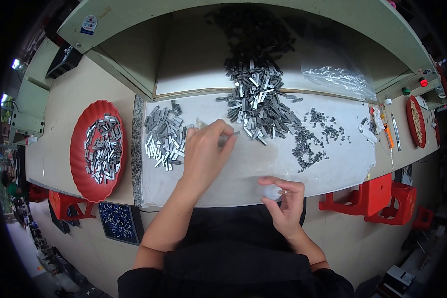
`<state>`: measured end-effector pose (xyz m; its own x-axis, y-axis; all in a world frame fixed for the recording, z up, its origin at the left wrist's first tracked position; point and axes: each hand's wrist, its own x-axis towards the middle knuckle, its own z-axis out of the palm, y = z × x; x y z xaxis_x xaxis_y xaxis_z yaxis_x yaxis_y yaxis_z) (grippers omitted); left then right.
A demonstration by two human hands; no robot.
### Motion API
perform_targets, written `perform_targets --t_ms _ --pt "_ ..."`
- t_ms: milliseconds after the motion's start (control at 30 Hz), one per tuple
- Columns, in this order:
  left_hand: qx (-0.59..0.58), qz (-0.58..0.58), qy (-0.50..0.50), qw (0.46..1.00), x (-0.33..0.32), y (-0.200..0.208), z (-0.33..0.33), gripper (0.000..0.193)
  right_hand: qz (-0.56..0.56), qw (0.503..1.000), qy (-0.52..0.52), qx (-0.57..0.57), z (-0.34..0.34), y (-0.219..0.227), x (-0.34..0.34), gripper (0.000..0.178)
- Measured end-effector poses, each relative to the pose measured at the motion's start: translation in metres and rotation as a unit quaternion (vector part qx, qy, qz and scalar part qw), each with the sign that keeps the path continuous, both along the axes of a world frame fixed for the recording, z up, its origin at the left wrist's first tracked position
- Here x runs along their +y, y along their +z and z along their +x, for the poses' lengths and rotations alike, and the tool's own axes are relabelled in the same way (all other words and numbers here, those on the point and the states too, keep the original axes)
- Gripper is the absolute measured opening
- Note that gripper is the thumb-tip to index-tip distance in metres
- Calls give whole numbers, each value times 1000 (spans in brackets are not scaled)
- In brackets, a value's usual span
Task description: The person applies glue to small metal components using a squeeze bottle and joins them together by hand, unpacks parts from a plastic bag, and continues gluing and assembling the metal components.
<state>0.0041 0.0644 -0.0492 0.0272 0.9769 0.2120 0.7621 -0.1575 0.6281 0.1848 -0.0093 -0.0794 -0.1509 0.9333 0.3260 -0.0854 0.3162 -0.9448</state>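
- Head view: the left hand (204,151), thumb and fingers closed, pinches a small grey metal-looking piece (237,132) over the bench's white sheet (342,171); the fingers hide most of it.
- The right hand (289,208) grasps a small, rounded, translucent white plastic bottle (269,191) near the sheet's front edge.
- Handling, as judged: the piece is probably light, rigid and slippery on its smooth faces; opposite long sides offer the surest hold. The bottle is likely light, its walls yielding to pressure; hold around the body.
- Appearance: the piece shows only a narrow grey end. Nearby, oblong grey metal blocks (263,99) lie heaped loosely, some faces bright, others dull. The bottle appears pale and cloudy; its contents cannot be determined.
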Motion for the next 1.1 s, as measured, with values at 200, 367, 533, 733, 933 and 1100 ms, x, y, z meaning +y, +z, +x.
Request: perform_targets --t_ms 200,367,533,733,933,1100 --pt "-510 -206 -75 832 -48 -7 10 32 -58 996 -45 45 27 14 -15 33" --pt "-570 -218 -118 784 -61 -22 19 25 -84 987 -112 75 32 20 -21 37" --pt "-588 -180 -118 780 -67 -24 24 15 -97 955 -152 236 23 30 -14 41" --pt "-507 -136 -126 842 -70 -29 25 17 85 985 -145 24 25 24 -18 41" --pt "-500 -117 -125 849 -70 -29 26 17 112 981 -140 -78 22 25 -20 46" --pt "-488 -118 -118 857 -69 -29 26 17 120 984 -120 -56 22 25 -18 42"
